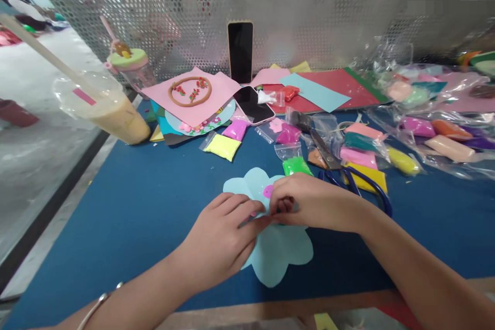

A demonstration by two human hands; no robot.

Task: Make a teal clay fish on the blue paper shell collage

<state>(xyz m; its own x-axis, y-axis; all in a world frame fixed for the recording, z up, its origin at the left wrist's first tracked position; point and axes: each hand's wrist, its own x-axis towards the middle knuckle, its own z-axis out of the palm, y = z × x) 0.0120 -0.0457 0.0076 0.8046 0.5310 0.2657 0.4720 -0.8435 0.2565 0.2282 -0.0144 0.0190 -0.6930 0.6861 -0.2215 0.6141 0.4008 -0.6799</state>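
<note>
A light blue flower-shaped paper (273, 258) lies on the dark blue table, with a small pink-magenta piece (267, 191) on its upper part. My left hand (228, 232) rests over the paper's left side, its fingers closed, a bit of pink showing between them. From the right, my right hand (299, 201) reaches over the paper with curled fingers, thumb and index tip pinched together. The fingertips of both hands meet above the middle of the paper. Whatever is pinched there is too small and hidden to name.
Blue-handled scissors (350, 180) and clay packets, green (296, 166) and yellow (223, 147), lie beyond the hands. A drink cup (119, 113) leans at the left. Behind are pink paper (193, 111), an upright phone (240, 51) and a perforated metal panel (309, 20).
</note>
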